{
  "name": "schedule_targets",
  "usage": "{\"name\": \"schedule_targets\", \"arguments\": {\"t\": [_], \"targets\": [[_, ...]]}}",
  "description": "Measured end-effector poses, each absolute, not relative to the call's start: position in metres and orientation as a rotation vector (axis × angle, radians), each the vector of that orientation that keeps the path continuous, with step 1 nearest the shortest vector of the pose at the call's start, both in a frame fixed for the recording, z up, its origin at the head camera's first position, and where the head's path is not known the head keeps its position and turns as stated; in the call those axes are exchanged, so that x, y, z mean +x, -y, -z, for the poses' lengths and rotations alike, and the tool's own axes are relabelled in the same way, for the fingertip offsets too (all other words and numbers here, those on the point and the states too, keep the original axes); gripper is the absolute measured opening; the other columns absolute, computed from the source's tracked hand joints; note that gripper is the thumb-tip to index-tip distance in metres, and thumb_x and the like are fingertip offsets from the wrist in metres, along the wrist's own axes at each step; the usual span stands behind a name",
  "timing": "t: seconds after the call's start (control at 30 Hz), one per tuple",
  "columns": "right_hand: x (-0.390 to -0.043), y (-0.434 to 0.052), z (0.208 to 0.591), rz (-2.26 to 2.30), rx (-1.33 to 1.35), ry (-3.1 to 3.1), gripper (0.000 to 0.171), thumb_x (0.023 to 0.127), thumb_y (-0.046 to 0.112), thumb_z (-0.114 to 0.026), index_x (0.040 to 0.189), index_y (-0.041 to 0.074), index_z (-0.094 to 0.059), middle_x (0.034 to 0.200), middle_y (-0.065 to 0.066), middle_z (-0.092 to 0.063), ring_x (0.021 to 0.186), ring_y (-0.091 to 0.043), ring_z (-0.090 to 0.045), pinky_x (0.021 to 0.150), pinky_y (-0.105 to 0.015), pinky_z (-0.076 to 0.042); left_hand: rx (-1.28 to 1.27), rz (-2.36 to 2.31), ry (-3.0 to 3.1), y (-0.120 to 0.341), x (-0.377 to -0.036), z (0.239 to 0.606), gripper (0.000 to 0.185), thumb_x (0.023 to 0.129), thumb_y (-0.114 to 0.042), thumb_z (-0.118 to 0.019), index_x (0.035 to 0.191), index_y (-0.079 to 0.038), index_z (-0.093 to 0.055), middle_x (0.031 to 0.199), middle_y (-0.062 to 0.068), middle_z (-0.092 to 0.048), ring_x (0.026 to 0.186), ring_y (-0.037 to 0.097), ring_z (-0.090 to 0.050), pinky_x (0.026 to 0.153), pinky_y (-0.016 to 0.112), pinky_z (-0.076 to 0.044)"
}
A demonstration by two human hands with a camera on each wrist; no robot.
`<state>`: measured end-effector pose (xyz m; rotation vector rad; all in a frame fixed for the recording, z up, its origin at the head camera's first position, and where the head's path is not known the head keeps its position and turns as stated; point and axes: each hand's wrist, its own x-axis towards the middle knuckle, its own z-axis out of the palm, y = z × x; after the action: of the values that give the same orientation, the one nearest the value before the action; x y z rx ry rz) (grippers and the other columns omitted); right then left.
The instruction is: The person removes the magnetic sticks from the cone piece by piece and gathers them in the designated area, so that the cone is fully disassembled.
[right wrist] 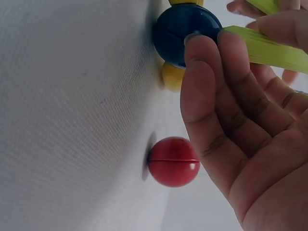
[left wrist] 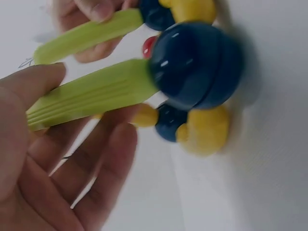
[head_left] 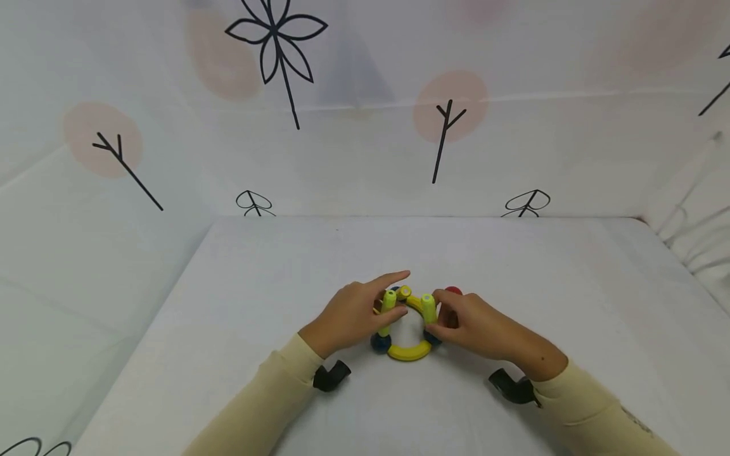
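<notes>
A ring of yellow curved sticks (head_left: 409,353) joined by dark blue balls (head_left: 381,343) lies on the white table. From one ball near the ring's left side rises a light green stick (left wrist: 96,94). My left hand (head_left: 353,313) holds it loosely between thumb and curled fingers, with the index finger stretched out past it. On the ring's right side, my right hand (head_left: 476,323) pinches a second light green stick (right wrist: 274,50), its other fingertips right at the blue ball (right wrist: 185,31) below. A short yellow stick (head_left: 403,292) points up at the ring's back.
A red ball (right wrist: 173,161) sits on the table just beyond my right hand. Black curved pieces (head_left: 332,376) show beside both sleeves. Behind the table (head_left: 274,266) hangs a white backdrop (head_left: 365,152) with drawn plants.
</notes>
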<state>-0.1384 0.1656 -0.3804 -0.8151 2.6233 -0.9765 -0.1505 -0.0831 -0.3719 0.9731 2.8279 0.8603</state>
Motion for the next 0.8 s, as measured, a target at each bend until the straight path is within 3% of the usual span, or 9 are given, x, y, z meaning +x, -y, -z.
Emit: {"name": "schedule_targets", "arguments": {"t": [0.17, 0.33, 0.57, 0.8], "targets": [[-0.138, -0.167, 0.379, 0.973, -0.815, -2.620, 0.023, 0.090, 0.016, -0.073, 0.101, 0.008, -0.054, 0.073, 0.007, -0.059, 0.065, -0.004, -0.051, 0.060, -0.021, -0.047, 0.930, -0.735, -2.865, 0.088, -0.149, 0.362, 0.051, 0.094, -0.039, -0.069, 0.142, -0.026, -0.055, 0.065, -0.006, -0.058, 0.061, 0.004, -0.052, 0.054, 0.021, -0.041], [-0.138, -0.167, 0.379, 0.966, -0.781, -2.610, 0.027, 0.090, 0.015, -0.072, 0.110, 0.008, -0.055, 0.078, 0.007, -0.063, 0.068, -0.005, -0.056, 0.064, -0.022, -0.051, 0.873, -0.675, -2.869, 0.092, -0.147, 0.354, 0.032, 0.089, -0.037, -0.076, 0.116, -0.023, -0.066, 0.069, -0.009, -0.061, 0.058, 0.005, -0.051, 0.051, 0.021, -0.040], [-0.139, -0.168, 0.381, 0.974, -0.770, -2.606, 0.024, 0.090, 0.013, -0.071, 0.108, 0.011, -0.054, 0.079, 0.007, -0.063, 0.069, -0.006, -0.058, 0.065, -0.022, -0.052, 0.860, -0.534, -2.902, 0.095, -0.144, 0.347, 0.023, 0.084, -0.037, -0.081, 0.094, -0.023, -0.065, 0.072, -0.012, -0.063, 0.057, 0.006, -0.050, 0.050, 0.022, -0.040], [-0.139, -0.167, 0.381, 1.001, -0.759, -2.592, 0.022, 0.089, 0.010, -0.069, 0.104, 0.011, -0.054, 0.081, 0.005, -0.064, 0.070, -0.006, -0.060, 0.065, -0.023, -0.053, 0.844, -0.384, -2.909, 0.097, -0.141, 0.343, 0.028, 0.079, -0.036, -0.085, 0.079, -0.023, -0.060, 0.075, -0.012, -0.061, 0.062, 0.007, -0.048, 0.052, 0.022, -0.037]]}}
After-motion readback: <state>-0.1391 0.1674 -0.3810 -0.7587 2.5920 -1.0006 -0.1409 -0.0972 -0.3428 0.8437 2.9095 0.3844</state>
